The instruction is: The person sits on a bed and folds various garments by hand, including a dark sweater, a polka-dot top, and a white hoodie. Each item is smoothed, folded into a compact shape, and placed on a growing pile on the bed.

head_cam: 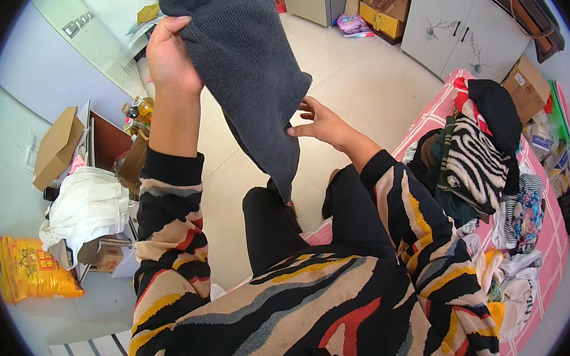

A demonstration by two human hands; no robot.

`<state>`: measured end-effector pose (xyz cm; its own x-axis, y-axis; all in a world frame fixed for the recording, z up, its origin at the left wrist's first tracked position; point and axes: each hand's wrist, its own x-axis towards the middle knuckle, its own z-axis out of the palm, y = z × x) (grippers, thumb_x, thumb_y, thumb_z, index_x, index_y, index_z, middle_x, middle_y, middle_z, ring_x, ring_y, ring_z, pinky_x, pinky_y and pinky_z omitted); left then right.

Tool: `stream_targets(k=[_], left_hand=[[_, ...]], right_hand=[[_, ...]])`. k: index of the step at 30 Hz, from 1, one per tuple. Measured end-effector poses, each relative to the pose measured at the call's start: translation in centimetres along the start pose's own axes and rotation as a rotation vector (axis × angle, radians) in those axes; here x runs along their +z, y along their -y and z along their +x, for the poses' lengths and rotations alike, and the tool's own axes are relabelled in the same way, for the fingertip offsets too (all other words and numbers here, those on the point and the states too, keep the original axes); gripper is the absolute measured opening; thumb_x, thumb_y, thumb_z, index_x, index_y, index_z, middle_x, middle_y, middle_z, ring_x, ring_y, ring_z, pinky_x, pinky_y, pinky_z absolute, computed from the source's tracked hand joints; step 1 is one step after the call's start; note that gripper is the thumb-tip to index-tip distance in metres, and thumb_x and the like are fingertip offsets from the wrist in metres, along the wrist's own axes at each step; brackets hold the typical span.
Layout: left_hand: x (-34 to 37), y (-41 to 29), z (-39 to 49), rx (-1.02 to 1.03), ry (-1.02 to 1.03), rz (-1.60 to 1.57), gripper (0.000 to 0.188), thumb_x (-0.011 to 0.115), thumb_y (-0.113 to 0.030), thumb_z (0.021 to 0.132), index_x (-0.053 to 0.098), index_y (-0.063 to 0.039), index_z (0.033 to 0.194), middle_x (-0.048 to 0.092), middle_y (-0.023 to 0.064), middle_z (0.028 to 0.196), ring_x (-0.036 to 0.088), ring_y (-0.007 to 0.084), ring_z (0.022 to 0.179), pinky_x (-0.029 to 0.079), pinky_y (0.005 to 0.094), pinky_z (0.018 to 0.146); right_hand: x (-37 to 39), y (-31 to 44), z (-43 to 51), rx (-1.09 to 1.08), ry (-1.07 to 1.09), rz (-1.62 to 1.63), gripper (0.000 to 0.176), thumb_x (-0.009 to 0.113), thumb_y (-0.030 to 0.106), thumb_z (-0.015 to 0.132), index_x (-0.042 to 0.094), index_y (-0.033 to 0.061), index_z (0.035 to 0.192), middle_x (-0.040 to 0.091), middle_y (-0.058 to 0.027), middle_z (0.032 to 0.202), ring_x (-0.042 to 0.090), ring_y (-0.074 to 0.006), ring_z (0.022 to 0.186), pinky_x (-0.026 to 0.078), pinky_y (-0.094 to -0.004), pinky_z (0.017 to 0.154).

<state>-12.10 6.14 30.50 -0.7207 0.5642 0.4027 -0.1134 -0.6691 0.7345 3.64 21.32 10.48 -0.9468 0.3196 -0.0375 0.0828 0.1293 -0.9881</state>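
Observation:
A dark grey ribbed knit garment (249, 59) hangs in the air in front of me, its lower tip reaching down near my knees. My left hand (172, 56) grips its upper left edge, thumb showing and the fingers hidden behind the cloth. At the garment's lower right edge is my right hand (322, 124), with thumb and fingers apart; the thumb tip meets the fabric. Whether the right hand pinches the cloth is unclear.
To my right, a pink checked bed (427, 121) bears a pile of clothes (477, 163) and looser garments (513, 281). A white cabinet (440, 27) stands ahead. On the left are white cloth (89, 208), a cardboard box (59, 147), bottles (142, 109) and a yellow bag (37, 269).

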Motion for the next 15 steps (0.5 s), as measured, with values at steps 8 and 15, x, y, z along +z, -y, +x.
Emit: stream_targets(k=[8, 15], left_hand=[[-3.9, -2.9, 2.1, -0.109, 0.114, -0.131, 0.04, 0.044, -0.012, 0.081, 0.058, 0.008, 0.114, 0.062, 0.0244, 0.116, 0.061, 0.0379, 0.104, 0.047, 0.047, 0.097], [-2.6, -3.5, -1.1, -0.153, 0.22, -0.21, 0.026, 0.045, -0.01, 0.081, 0.064, 0.006, 0.088, 0.069, 0.0185, 0.088, 0.067, 0.0294, 0.075, 0.056, 0.0397, 0.073]], right_hand=[[-0.4, 1.3, -0.9, -0.134, -0.135, 0.475, 0.022, 0.067, 0.013, 0.088, 0.063, 0.0035, 0.107, 0.066, -0.004, 0.096, 0.061, -0.0124, 0.089, 0.049, -0.0278, 0.084], [-2.2, 2.1, -5.6, -0.225, 0.317, 0.139, 0.018, 0.067, 0.021, 0.089, 0.063, 0.0041, 0.093, 0.064, -0.0007, 0.086, 0.062, -0.011, 0.083, 0.05, -0.0268, 0.075]])
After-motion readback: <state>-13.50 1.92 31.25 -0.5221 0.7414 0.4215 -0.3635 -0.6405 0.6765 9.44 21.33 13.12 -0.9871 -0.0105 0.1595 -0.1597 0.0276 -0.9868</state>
